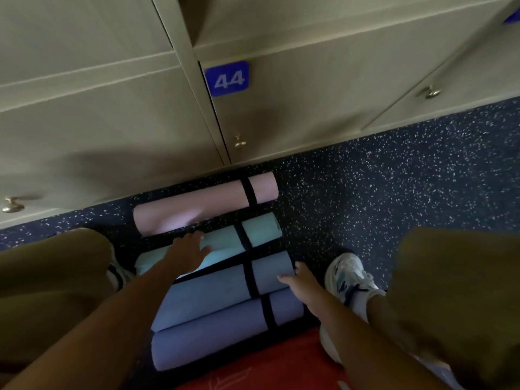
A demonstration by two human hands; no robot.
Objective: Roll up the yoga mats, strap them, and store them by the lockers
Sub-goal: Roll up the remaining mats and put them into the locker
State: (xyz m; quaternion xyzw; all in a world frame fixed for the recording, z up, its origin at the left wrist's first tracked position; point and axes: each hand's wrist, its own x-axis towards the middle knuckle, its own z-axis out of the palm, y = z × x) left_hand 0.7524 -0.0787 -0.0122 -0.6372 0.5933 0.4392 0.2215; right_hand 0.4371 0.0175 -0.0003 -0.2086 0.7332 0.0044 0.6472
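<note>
Locker number: a blue plate on one beige locker door reads "44" in pale digits; a second blue plate at the upper right edge is cut off and unreadable.
Lockers: beige lockers with small brass knobs fill the top of the view; all doors in sight are closed, so nothing inside shows.
Rolled mats: four lie side by side on the floor in front of the lockers, each with a black strap near its right end: pink mat nearest the lockers, then teal mat, blue mat, violet mat.
Left hand: fingers straight, palm resting on the teal mat.
Right hand: fingers extended, touching the right end of the blue mat.
Floor: dark navy speckled floor.
Near edge: a red mat lies flat below the violet mat.
Person: olive trousers and a white sneaker beside the mats.
</note>
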